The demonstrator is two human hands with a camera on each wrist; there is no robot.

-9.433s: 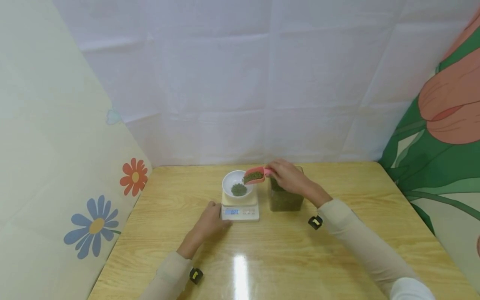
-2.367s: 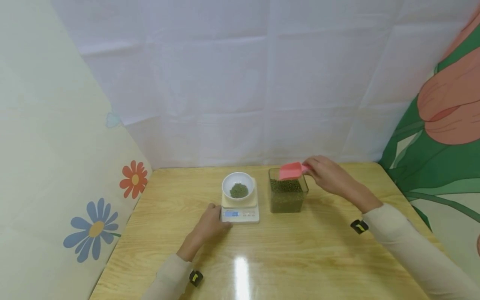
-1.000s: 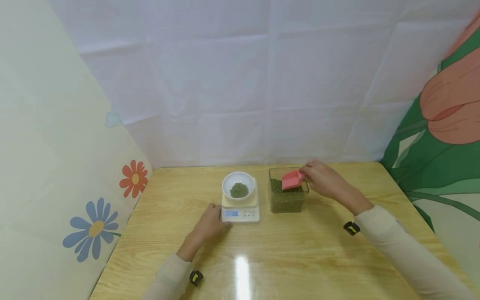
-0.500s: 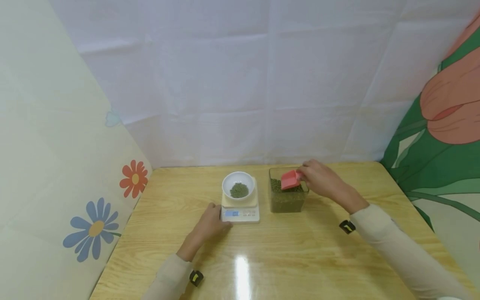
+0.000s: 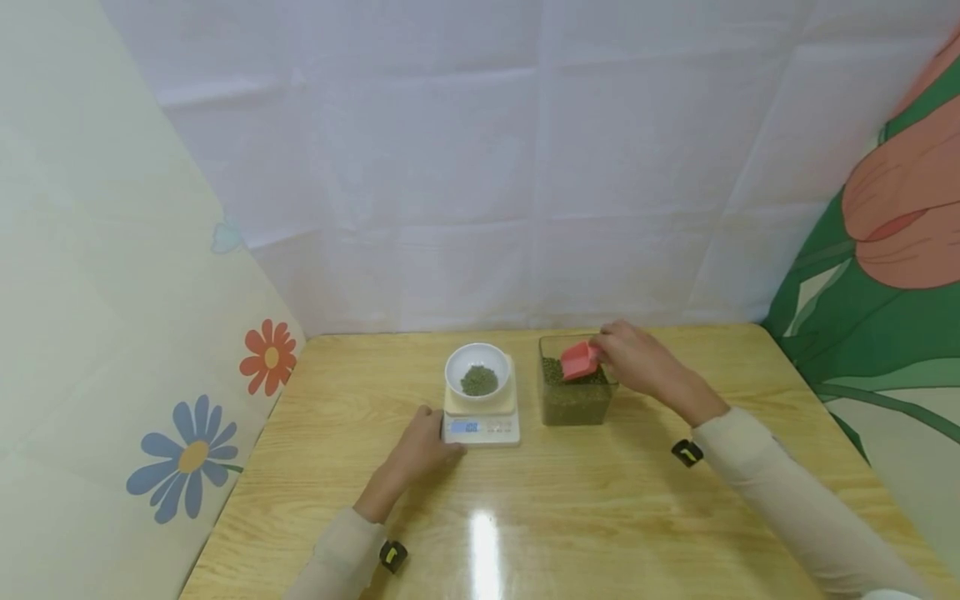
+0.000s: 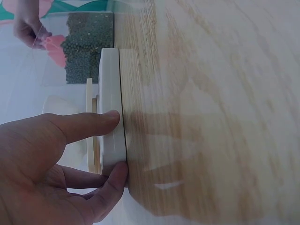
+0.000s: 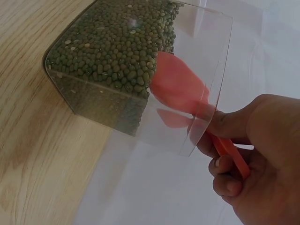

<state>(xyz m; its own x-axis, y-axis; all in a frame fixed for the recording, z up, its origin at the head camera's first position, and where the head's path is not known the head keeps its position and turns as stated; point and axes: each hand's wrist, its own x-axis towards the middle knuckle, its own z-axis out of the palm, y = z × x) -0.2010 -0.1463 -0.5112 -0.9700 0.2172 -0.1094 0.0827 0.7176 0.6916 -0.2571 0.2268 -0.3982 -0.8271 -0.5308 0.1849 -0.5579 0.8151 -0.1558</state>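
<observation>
My right hand [image 5: 637, 360] grips the handle of a pink scoop [image 7: 178, 82], whose tip touches the mung beans [image 7: 110, 51] in a clear square container [image 5: 576, 407]. The scoop is tilted downward inside the container's walls. To the left stands a white digital kitchen scale [image 5: 501, 438] with a lit display. On its cream platform sits a white bowl [image 5: 456, 368] with a small heap of green beans [image 5: 478, 381]. My left hand [image 5: 420, 446] holds the scale by its front left corner, thumb and fingers [image 6: 117, 176] against its edges.
A wooden table [image 5: 585, 517] carries everything, its back edge against a white cloth wall [image 5: 420, 167]. Flower-patterned hangings [image 5: 82, 317] flank both sides. The container stands just right of the scale, a narrow gap between them.
My right hand has gone from tipping the bean-filled scoop over the bowl to lowering the scoop into the container, edging left lately. My left hand has stayed at the scale.
</observation>
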